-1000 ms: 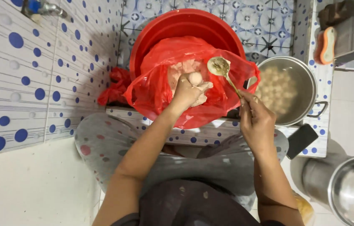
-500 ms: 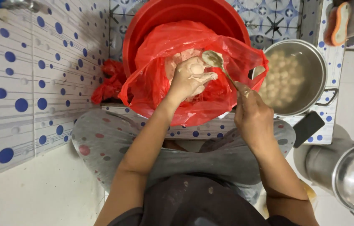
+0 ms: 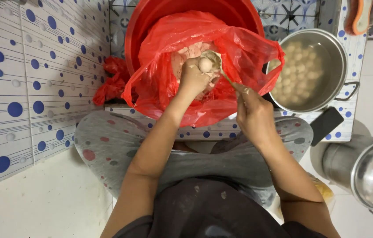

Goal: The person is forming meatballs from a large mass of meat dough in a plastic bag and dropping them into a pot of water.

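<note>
A big red basin [image 3: 239, 13] sits on the dotted tile floor, lined with a red plastic bag [image 3: 248, 57] that spills over its near rim. Inside the bag lies a pale mass of paste [image 3: 186, 55], partly hidden by the hands. To the right of the basin, just beside the bag's edge, stands a steel pot [image 3: 327, 48] of cloudy water with many small pale balls [image 3: 301, 75] floating in it. A larger steel vessel [image 3: 371, 172] stands at the far right, near the person's knee, and a dark flat phone-like slab [image 3: 326, 124] rests between it and the pot. A second crumpled red bag [image 3: 112, 81] lies against the wall on the left.

The left hand [image 3: 193, 79] is closed in a fist over the paste inside the bag, and a round ball [image 3: 205, 65] of paste sits at the top of the fist, between thumb and forefinger. The right hand [image 3: 252, 114] grips the handle of a metal spoon [image 3: 215, 59], whose bowl touches the ball.
</note>
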